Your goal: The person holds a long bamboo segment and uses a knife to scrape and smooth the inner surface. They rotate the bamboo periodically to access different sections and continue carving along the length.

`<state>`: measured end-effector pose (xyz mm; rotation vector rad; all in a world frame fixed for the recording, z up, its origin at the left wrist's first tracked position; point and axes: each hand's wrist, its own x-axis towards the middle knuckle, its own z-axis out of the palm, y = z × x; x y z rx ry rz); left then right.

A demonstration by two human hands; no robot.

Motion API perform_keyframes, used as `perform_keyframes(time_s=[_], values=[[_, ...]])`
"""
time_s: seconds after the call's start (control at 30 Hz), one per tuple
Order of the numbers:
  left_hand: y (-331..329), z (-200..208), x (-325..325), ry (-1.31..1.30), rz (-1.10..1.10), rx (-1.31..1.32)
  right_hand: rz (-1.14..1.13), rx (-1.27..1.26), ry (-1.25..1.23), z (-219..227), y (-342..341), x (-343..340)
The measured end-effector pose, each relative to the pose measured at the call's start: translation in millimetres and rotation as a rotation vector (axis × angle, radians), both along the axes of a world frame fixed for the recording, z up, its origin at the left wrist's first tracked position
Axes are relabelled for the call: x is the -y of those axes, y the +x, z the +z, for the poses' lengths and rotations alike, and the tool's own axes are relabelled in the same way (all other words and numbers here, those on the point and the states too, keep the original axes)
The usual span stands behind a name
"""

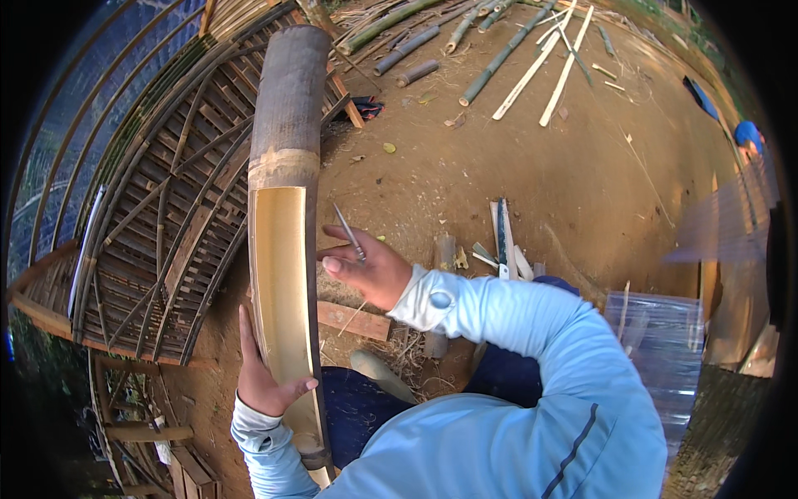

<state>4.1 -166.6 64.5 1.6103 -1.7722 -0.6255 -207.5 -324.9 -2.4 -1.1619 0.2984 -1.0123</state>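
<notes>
A thick bamboo culm (288,116) stands lengthwise in front of me, with a long section of its wall cut out so the pale hollow inside shows. My left hand (270,374) grips its lower part, fingers along the left side and thumb over the right edge of the opening. To the right of the culm, my right hand (374,268) holds a slim pointed metal tool (349,233), the tip directed up and away. Its fingertips come close to the culm's right side; whether they touch it I cannot tell.
A slatted bamboo bench (179,224) stands at the left. Bamboo poles (499,71) and pale split strips (561,75) lie on the dirt at the back. Near my knees are a saw (503,237), a wooden plank (353,320) and shavings. A clear corrugated sheet (661,349) lies at the right.
</notes>
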Motion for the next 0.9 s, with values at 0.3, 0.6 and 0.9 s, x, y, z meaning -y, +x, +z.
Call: perform_keyframes(time_s=[0.3,0.6,0.9], values=[[79,-52,-3,0.267,-0.196,-0.605,0.067,-1.382,-0.54,-88,-125,98],[90,-60,-2,0.38,-0.205,-0.671,0.121,-1.264,-0.465,-89,-131,114],[85,-55,-8,0.407,-0.144,-0.638,0.312,-1.336,-0.588,-114,-111,118]])
